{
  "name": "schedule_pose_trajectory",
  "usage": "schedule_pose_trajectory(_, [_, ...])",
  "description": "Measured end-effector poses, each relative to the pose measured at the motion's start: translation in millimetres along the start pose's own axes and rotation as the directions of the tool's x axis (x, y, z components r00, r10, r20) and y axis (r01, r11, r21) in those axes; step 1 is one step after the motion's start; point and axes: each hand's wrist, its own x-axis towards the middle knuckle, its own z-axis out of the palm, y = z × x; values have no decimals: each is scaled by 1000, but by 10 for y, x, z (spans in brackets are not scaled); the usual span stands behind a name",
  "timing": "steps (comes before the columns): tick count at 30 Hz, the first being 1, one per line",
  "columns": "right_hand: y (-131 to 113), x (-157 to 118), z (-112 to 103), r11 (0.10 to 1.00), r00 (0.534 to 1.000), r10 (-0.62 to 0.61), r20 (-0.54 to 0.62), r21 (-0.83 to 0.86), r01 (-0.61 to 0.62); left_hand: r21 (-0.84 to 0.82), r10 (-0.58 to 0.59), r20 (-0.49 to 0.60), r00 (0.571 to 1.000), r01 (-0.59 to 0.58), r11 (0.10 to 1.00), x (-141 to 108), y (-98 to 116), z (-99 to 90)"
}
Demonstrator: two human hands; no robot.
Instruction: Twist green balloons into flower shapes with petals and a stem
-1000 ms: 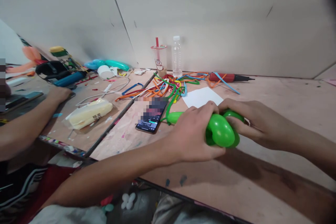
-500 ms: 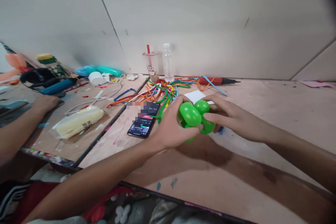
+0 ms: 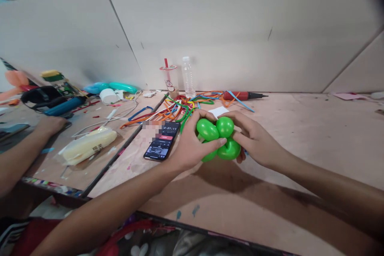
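A twisted green balloon [image 3: 228, 149] with several round bubbles is held above the table between both hands. My left hand [image 3: 193, 144] wraps its left side, with the thumb laid across the front near the middle. On the right, my right hand [image 3: 255, 140] grips the bubbles with thumb and fingers; some of its fingertips are hidden behind them. Just left of my left hand lies a phone [image 3: 162, 141] with a running timer on its screen. Behind the hands are a pile of uninflated balloons [image 3: 172, 110] in many colours and a white paper [image 3: 218, 112].
A red and black hand pump [image 3: 244, 95], a clear bottle [image 3: 188, 78] and a cup with a straw [image 3: 169, 82] stand or lie by the wall. At left, a packet of pale balloons [image 3: 90, 146] lies near another person's hand [image 3: 52, 126].
The green balloon has turned in my hands, so its bubbles now face me in a flower-like cluster. My left thumb has moved over its centre. The view has shifted slightly.
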Motion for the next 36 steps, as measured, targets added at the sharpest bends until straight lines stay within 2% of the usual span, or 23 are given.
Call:
schedule_pose_trajectory(3, [53, -11, -22, 977, 981, -181, -64, -131, 171, -93, -44, -26, 999, 41, 995, -7, -47, 43])
schedule_pose_trajectory(5, [80, -19, -47, 947, 959, -274, -66, -191, 258, -170, -65, -25, 998, 60, 984, -20, -91, 76])
schedule_pose_trajectory(9, [94, -38, -98, 901, 949, -314, 22, -309, 305, -183, -51, 2, 999, 51, 982, -38, -187, 103])
schedule_pose_trajectory(14, [75, -18, -159, 755, 902, -421, 99, -513, 409, -113, 21, -13, 1000, -22, 993, -15, -201, 68])
schedule_pose_trajectory(20, [87, 66, -267, 651, 839, -495, 228, -543, 531, -54, 30, 40, 999, -28, 998, -31, -153, 71])
schedule_pose_trajectory(23, [112, 57, -286, 549, 796, -561, 228, -617, 564, -4, 59, 62, 996, -59, 998, -48, -169, 80])
schedule_pose_trajectory(25, [117, 29, -268, 535, 800, -573, 181, -657, 531, 36, 67, 77, 995, -70, 997, -57, -184, 85])
schedule_pose_trajectory(28, [87, -2, -214, 660, 872, -487, 46, -634, 402, 134, 90, 60, 994, -97, 986, -67, -200, 99])
schedule_pose_trajectory(32, [17, 53, -162, 823, 966, -252, -59, -539, 182, 299, 196, 59, 979, -204, 932, -80, -202, 126])
schedule_pose_trajectory(34, [0, 104, -160, 895, 993, -96, -76, -442, 53, 352, 273, 101, 957, -291, 890, -85, -199, 127])
schedule_pose_trajectory(36, [-6, 143, -174, 941, 990, 125, -57, -311, -137, 404, 333, 135, 933, -359, 841, -88, -195, 118])
